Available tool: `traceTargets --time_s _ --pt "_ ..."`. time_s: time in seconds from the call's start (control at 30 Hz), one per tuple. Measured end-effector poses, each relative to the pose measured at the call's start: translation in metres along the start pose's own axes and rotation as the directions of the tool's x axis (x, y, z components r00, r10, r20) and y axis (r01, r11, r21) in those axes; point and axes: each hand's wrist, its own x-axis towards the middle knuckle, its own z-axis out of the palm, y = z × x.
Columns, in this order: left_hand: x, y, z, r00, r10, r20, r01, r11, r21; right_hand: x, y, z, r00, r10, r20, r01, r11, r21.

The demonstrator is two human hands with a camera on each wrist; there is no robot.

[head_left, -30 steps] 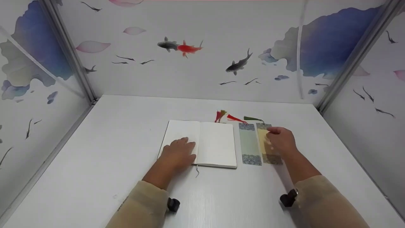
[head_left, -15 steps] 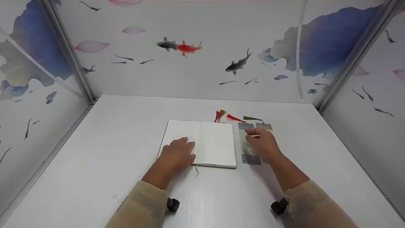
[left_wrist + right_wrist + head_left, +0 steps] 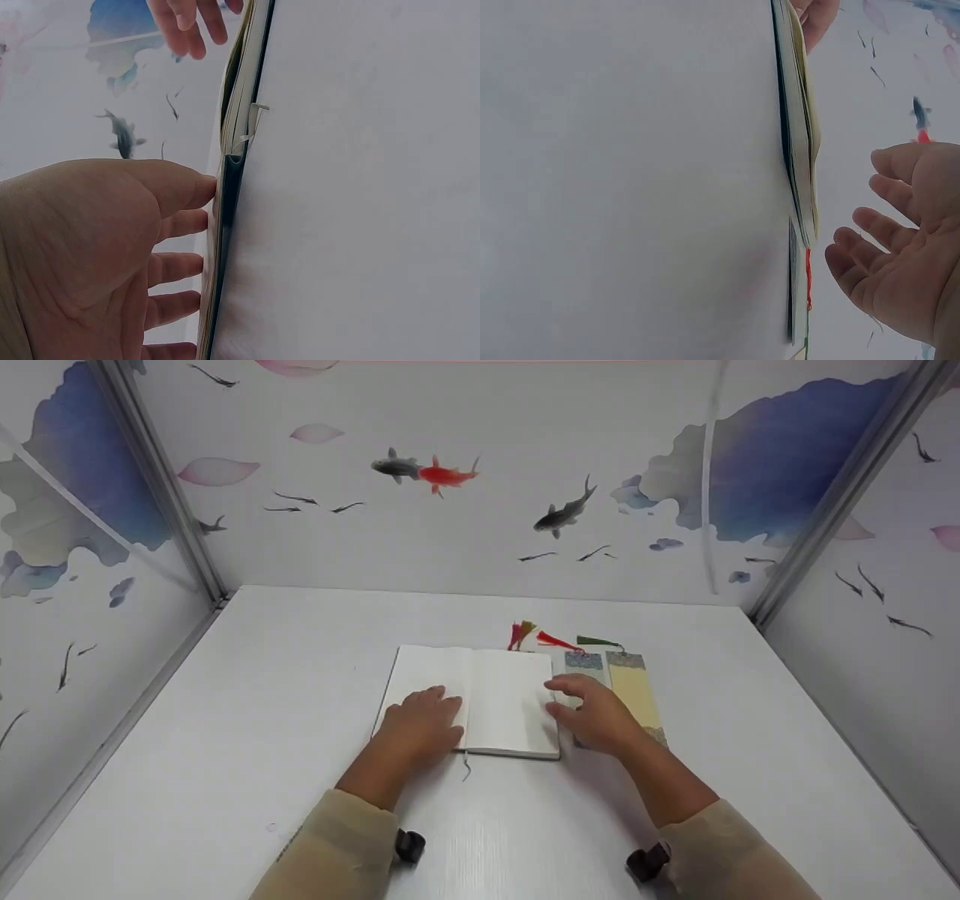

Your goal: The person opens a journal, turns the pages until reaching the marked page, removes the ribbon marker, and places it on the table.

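An open notebook (image 3: 510, 697) with blank pages lies on the table. My left hand (image 3: 424, 727) rests on its left page; in the left wrist view, the fingertips (image 3: 199, 262) touch the paper. Over the notebook's right edge hovers my right hand (image 3: 596, 716), thumb and fingers apart and holding nothing. Partly under that hand, a pale green bookmark (image 3: 585, 661) with patterned ends lies beside the notebook. To its right lies a yellow bookmark (image 3: 634, 694). The right wrist view shows the right fingers loosely bent, apart from the notebook's pages (image 3: 801, 135).
Red (image 3: 559, 641) and green (image 3: 598, 642) tassels lie beyond the bookmarks. A red and olive tassel pair (image 3: 520, 635) shows past the notebook's top edge. A thin ribbon (image 3: 467, 767) hangs from its spine. Printed panels (image 3: 450, 547) with metal posts (image 3: 161, 480) border the white table (image 3: 285, 675).
My right hand has moved left from over the yellow bookmark, across the green one, to the notebook's right edge, and its fingers have spread. The left hand has stayed in place.
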Motion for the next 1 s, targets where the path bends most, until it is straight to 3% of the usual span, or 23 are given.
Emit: traceTargets --time_s 0.33,0.6,1.0 --pt "0.0 0.0 -0.001 1.0 -0.009 0.009 0.009 1.0 -0.004 -0.004 -0.008 0.007 0.991 -0.095 0.091 0.098 0.995 -0.024" --pt "0.003 -0.001 0.001 1.0 -0.003 0.019 0.003 1.0 0.012 -0.01 -0.013 0.013 0.988 -0.082 0.127 0.096 0.989 -0.11" --pt "0.0 -0.001 0.0 1.0 0.006 0.003 -0.006 1.0 0.005 -0.011 -0.003 0.018 0.957 -0.175 0.233 0.214 0.964 -0.157"
